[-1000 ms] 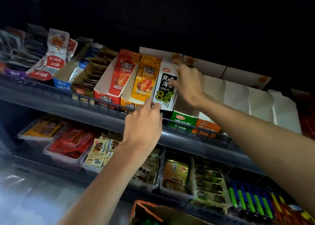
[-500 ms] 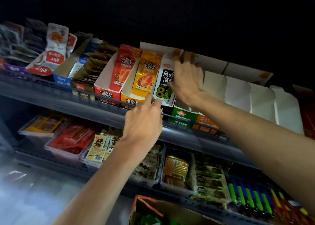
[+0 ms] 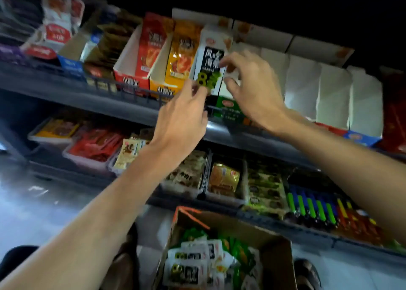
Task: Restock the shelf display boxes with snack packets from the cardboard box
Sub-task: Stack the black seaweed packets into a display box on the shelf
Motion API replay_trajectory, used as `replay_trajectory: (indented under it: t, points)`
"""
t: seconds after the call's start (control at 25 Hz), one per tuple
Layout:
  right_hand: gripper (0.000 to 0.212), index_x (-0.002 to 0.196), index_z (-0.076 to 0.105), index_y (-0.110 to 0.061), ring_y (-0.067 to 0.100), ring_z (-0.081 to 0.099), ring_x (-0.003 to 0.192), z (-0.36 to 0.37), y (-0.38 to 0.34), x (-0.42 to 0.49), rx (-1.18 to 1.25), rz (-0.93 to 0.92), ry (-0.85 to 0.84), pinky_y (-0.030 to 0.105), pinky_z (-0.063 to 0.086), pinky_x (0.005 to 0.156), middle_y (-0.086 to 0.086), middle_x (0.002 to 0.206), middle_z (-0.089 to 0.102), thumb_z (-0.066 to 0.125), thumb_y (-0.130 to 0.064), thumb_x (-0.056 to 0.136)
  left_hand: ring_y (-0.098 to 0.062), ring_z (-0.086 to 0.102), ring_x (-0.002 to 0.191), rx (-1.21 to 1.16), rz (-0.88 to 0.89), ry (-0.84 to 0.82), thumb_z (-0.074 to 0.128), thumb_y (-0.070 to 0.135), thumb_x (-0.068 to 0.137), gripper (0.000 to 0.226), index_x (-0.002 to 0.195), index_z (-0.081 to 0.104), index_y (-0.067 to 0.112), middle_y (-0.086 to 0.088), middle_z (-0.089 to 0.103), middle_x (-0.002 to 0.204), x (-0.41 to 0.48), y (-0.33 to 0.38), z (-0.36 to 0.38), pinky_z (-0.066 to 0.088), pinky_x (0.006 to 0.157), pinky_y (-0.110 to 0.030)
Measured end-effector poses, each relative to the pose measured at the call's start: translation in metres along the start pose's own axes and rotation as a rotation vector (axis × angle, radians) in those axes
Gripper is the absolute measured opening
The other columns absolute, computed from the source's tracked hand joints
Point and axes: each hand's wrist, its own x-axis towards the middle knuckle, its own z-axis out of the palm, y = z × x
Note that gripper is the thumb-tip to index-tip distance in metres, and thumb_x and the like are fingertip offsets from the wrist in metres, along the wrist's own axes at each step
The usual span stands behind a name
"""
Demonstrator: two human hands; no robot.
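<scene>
Right hand [image 3: 252, 85] is spread, fingers curved, forefinger and thumb at the right edge of a white-and-black snack packet [image 3: 208, 65]; blur hides whether they pinch it. Left hand [image 3: 182, 116] reaches up, extended fingertips touching the packet's lower edge. Cardboard box [image 3: 281, 261] below holds matching packets [image 3: 191, 265]. The packet stands upright on the upper shelf [image 3: 66, 92], just right of the orange display box [image 3: 162, 87].
</scene>
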Motion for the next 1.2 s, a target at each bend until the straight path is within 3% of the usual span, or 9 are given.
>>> replay_trajectory:
  t: [0.12, 0.28, 0.4, 0.48, 0.6, 0.68, 0.84, 1.0, 1.2]
  points:
    - [0.014, 0.1, 0.07, -0.018, 0.02, 0.06, 0.092, -0.01, 0.007, -0.067, 0.145, -0.001, -0.098, 0.039, 0.049, 0.082, -0.002, 0.098, 0.07, 0.068, -0.013, 0.087, -0.026, 0.061, 0.1, -0.084, 0.06, -0.164, 0.058, 0.019, 0.092, 0.027, 0.119, 0.058, 0.019, -0.001, 0.057, 0.118, -0.023, -0.005, 0.013, 0.052, 0.08, -0.042]
    - [0.014, 0.099, 0.073, -0.019, 0.007, 0.054, 0.085, 0.009, 0.015, -0.17, 0.239, 0.132, -0.291, 0.03, 0.047, 0.08, -0.005, 0.095, 0.069, 0.07, -0.011, 0.087, -0.029, 0.061, 0.108, 0.103, 0.064, -0.624, 0.053, 0.032, 0.095, 0.032, 0.125, 0.056, 0.025, -0.002, 0.065, 0.116, -0.069, -0.022, 0.049, 0.049, 0.082, -0.038]
    - [0.019, 0.111, 0.069, -0.024, 0.003, 0.061, 0.086, 0.049, 0.016, -0.251, 0.307, 0.2, -0.812, 0.028, 0.055, 0.081, -0.013, 0.101, 0.067, 0.065, -0.023, 0.093, -0.032, 0.059, 0.103, 0.211, 0.02, -0.979, 0.05, 0.03, 0.096, 0.041, 0.135, 0.045, 0.017, -0.011, 0.059, 0.121, -0.116, -0.037, 0.088, 0.047, 0.073, -0.035]
    - [0.023, 0.116, 0.065, -0.026, 0.01, 0.064, 0.095, 0.09, 0.022, -0.302, 0.332, 0.23, -1.222, 0.032, 0.055, 0.083, -0.005, 0.11, 0.069, 0.064, -0.032, 0.094, -0.032, 0.058, 0.096, 0.213, -0.062, -1.147, 0.049, 0.026, 0.097, 0.042, 0.136, 0.039, 0.011, -0.015, 0.057, 0.12, -0.146, -0.048, 0.116, 0.045, 0.069, -0.034]
    - [0.034, 0.123, 0.062, -0.021, 0.023, 0.057, 0.118, 0.145, 0.022, -0.361, 0.242, 0.281, -1.534, 0.031, 0.047, 0.089, 0.006, 0.127, 0.062, 0.066, -0.036, 0.093, -0.033, 0.059, 0.093, 0.229, -0.147, -1.201, 0.056, 0.032, 0.094, 0.043, 0.127, 0.039, 0.01, -0.016, 0.058, 0.105, -0.185, -0.064, 0.158, 0.043, 0.069, -0.036]
    - [0.038, 0.126, 0.061, -0.019, 0.027, 0.056, 0.12, 0.173, 0.018, -0.386, 0.206, 0.296, -1.495, 0.035, 0.048, 0.094, 0.009, 0.128, 0.06, 0.067, -0.032, 0.091, -0.035, 0.058, 0.092, 0.192, -0.21, -1.19, 0.05, 0.029, 0.097, 0.039, 0.127, 0.04, 0.007, -0.017, 0.058, 0.102, -0.205, -0.074, 0.185, 0.04, 0.068, -0.036]
    - [0.05, 0.135, 0.052, -0.017, 0.028, 0.049, 0.127, 0.215, 0.001, -0.411, 0.144, 0.178, -1.207, 0.041, 0.044, 0.103, 0.008, 0.134, 0.051, 0.067, -0.031, 0.09, -0.037, 0.054, 0.101, 0.096, -0.324, -1.131, 0.029, 0.02, 0.102, 0.038, 0.131, 0.047, 0.003, -0.02, 0.057, 0.112, -0.228, -0.086, 0.215, 0.032, 0.074, -0.037]
    - [0.062, 0.138, 0.045, -0.012, 0.031, 0.042, 0.127, 0.25, -0.021, -0.435, 0.013, 0.029, -1.162, 0.04, 0.035, 0.105, 0.011, 0.134, 0.045, 0.072, -0.031, 0.085, -0.036, 0.055, 0.105, 0.164, -0.258, -1.119, 0.042, 0.008, 0.097, 0.037, 0.132, 0.046, 0.001, -0.019, 0.056, 0.116, -0.223, -0.081, 0.204, 0.034, 0.074, -0.034]
    - [0.06, 0.138, 0.045, -0.009, 0.031, 0.044, 0.123, 0.263, -0.027, -0.445, -0.034, 0.107, -1.187, 0.038, 0.037, 0.102, 0.013, 0.132, 0.047, 0.071, -0.014, 0.084, -0.04, 0.057, 0.106, 0.203, -0.21, -1.064, 0.044, -0.006, 0.089, 0.068, 0.149, 0.014, -0.001, -0.023, 0.056, 0.116, -0.217, -0.076, 0.198, 0.041, 0.08, -0.04]
